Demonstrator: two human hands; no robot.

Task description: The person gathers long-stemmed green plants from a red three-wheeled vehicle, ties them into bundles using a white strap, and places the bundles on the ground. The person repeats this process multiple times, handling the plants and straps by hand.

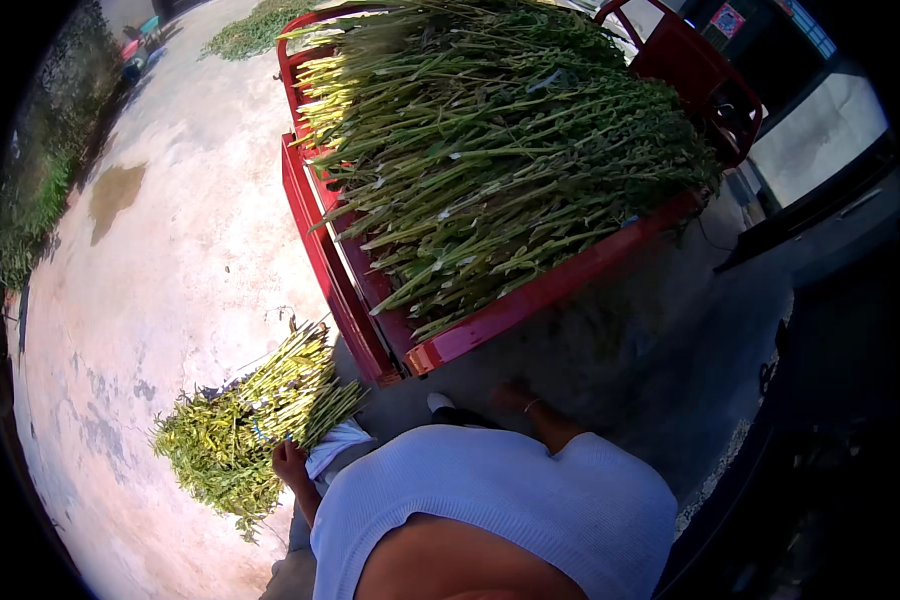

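Observation:
My left hand (289,465) is by the near edge of a bundle of cut leafy stalks (280,400) lying on the concrete. Its fingers look curled, with a bit of blue cord or strip at their tips; what they hold is too small to make out. The bundle's pale stalk ends point right, its leaves left. Below the red truck bed (480,335), in shadow, is my right hand (515,396), dark and blurred, with a band on its wrist. A large load of green stalks (510,160) fills the bed, mostly cut ends left and leaves right.
White cloth (338,442) lies between my left arm and the bundle. The bed's red tailgate (320,255) hangs down at its left. Shrubs (45,190) line the yard's far left, and more greenery (260,28) lies at the back. A building wall (820,130) stands at right.

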